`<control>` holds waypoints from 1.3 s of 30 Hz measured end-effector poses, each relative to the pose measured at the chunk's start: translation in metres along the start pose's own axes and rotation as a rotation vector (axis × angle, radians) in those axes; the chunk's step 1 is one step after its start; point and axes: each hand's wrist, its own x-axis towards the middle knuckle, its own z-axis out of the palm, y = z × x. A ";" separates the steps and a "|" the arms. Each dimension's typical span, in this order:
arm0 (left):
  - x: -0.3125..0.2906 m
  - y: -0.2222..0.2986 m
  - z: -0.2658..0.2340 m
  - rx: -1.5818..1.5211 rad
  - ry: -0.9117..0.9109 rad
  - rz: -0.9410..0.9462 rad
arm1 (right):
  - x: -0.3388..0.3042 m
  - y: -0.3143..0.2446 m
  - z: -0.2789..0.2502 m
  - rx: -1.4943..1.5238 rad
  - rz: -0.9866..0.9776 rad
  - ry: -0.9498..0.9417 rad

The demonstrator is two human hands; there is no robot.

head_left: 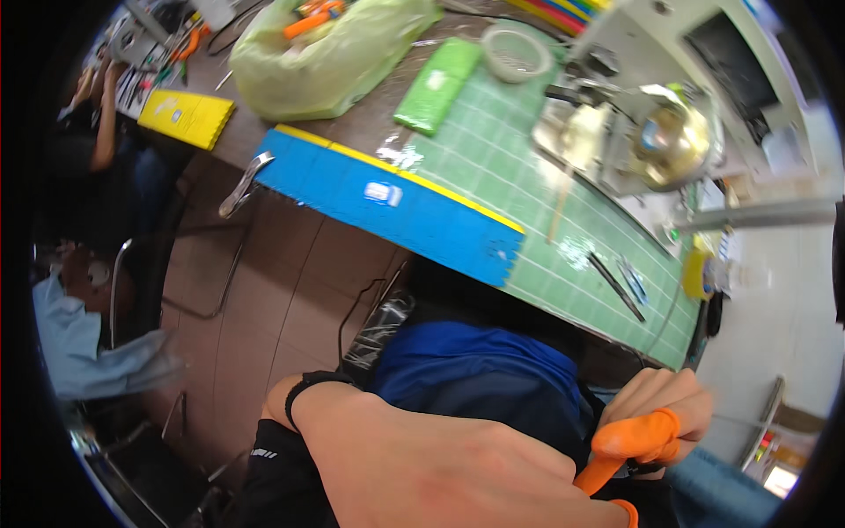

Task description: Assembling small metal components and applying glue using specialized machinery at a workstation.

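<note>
From the head cam, your left hand [440, 458] is back-up in front of your lap, fingertips hidden, so I can't tell if it's pinching anything. Your right hand [656, 405] is right by it, fingers curled, grip also hard to call. The orange finger cots [638, 437] are down there at your hands, lower right. Up on the green mat [510, 145] there's a blue strip [334, 180] along the near edge, a shiny metal tool [246, 185] at its left end, and a black pen [616, 286] off to the right.
</note>
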 end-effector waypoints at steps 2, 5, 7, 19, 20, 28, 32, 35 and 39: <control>-0.013 0.003 -0.017 0.096 0.059 0.010 | 0.017 0.016 0.008 0.067 0.120 0.147; -0.034 -0.007 -0.028 0.343 0.107 0.038 | 0.019 0.033 -0.006 0.094 0.218 0.074; -0.042 -0.014 -0.033 0.495 0.102 0.056 | 0.024 0.039 -0.024 0.100 0.246 -0.065; -0.008 -0.089 0.008 0.854 0.131 -0.366 | -0.066 0.044 -0.057 -0.113 0.306 0.224; -0.002 -0.103 0.012 0.881 0.131 -0.374 | -0.078 0.043 -0.060 -0.172 0.307 0.242; 0.065 -0.186 0.030 0.945 -0.198 -0.373 | -0.144 0.024 -0.113 -0.214 0.148 0.346; 0.091 -0.225 0.039 0.947 -0.115 -0.305 | -0.161 0.018 -0.136 -0.186 0.105 0.273; 0.106 -0.236 0.036 0.926 -0.168 -0.315 | -0.168 0.011 -0.135 -0.239 0.154 0.325; 0.112 -0.242 0.031 1.032 -0.269 -0.383 | -0.166 0.006 -0.133 -0.255 0.293 0.443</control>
